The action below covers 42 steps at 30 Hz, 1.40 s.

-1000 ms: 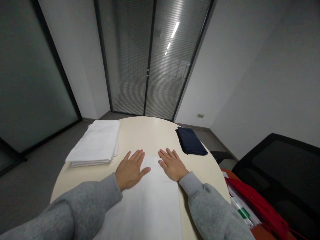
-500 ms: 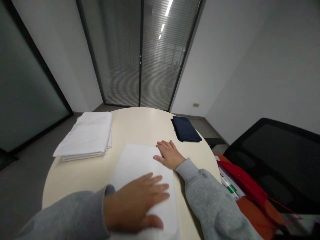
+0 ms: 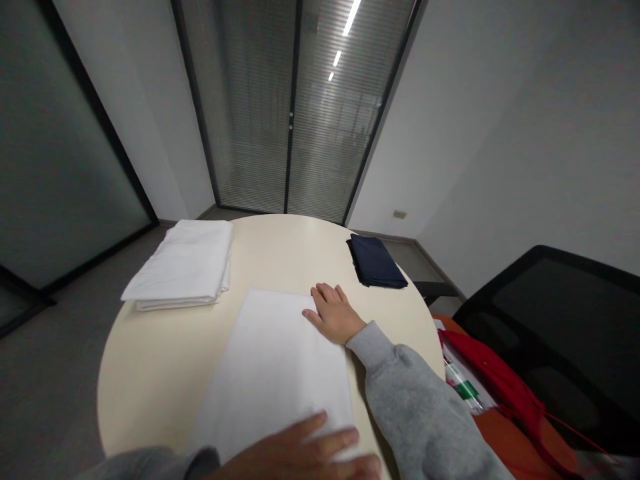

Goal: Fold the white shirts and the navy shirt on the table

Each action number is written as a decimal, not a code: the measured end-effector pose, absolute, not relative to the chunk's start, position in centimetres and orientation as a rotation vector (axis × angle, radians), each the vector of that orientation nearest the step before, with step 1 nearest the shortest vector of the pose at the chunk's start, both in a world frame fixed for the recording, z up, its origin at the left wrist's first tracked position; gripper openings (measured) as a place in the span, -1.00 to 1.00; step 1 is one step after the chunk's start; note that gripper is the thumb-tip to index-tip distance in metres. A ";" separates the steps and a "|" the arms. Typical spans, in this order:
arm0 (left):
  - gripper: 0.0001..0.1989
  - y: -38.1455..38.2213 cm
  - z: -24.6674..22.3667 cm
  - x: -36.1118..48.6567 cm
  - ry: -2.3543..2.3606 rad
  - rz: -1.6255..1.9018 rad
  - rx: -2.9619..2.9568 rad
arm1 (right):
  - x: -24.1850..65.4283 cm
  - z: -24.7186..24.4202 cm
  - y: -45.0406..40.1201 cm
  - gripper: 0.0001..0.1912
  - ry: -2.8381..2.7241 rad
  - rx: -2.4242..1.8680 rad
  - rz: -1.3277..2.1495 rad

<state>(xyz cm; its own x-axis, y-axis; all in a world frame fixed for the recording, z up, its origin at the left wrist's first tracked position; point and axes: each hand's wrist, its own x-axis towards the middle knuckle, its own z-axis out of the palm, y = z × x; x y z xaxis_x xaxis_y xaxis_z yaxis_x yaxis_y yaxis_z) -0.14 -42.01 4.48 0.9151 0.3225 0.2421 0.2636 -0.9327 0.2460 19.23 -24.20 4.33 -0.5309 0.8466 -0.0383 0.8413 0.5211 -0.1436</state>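
Observation:
A white folded cloth [image 3: 280,360] lies flat on the round cream table, its narrow far edge near the table's middle. On its far right corner rests my right hand [image 3: 336,315], fingers spread and palm down. My left hand [image 3: 305,455], slightly blurred, is over the near part of the same cloth at the bottom of the view, with its fingers apart and nothing held. The lower part of that hand and the cloth's near end are cut off by the frame.
A stack of folded white cloth [image 3: 185,260] sits at the table's left edge. Dark blue folded fabric [image 3: 377,261] lies at the right edge of the table [image 3: 145,373]. An orange chair [image 3: 520,433] with a red item [image 3: 487,367] and a clear package stands at the right.
My left hand has moved toward me down the white cloth. My right hand has stayed at the far right corner. The view has shifted slightly.

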 end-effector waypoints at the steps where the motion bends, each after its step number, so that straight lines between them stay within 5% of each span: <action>1: -0.49 -42.0 4.7 -1.6 0.599 0.428 2.896 | 19.3 4.2 -24.1 -0.26 -2.703 -1.494 0.232; 5: -0.25 -42.7 3.5 -6.8 1.128 0.435 2.947 | 19.6 4.1 -24.0 -0.30 -2.690 -1.450 0.216; 11: -0.26 -43.8 2.1 -7.8 1.230 0.413 2.995 | 18.2 5.9 -24.7 -0.54 -2.642 -1.350 0.082; 14: -0.27 -43.4 3.4 -7.4 1.225 0.405 2.976 | 17.1 6.9 -23.6 -0.49 -2.674 -1.407 0.078; 20: -0.32 -42.6 4.1 -7.4 1.213 0.406 2.967 | 15.4 9.1 -17.9 -0.33 -2.881 -1.561 0.639; 25: -0.36 -42.3 3.5 -7.3 1.221 0.378 2.901 | 13.6 12.1 -15.8 -0.52 -3.105 -1.548 0.786; 42: -0.22 -35.4 4.6 -4.8 1.319 0.361 2.641 | 13.9 15.9 -25.8 -0.83 -2.860 -1.305 -0.378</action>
<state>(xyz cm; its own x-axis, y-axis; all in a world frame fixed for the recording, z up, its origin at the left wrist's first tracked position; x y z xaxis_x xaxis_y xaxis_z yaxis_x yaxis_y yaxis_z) -4.84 -35.38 4.61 0.5801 0.8024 0.1403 0.7619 -0.5954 0.2551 13.85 -25.84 15.86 -0.6602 0.7473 0.0758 0.7413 0.6319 0.2262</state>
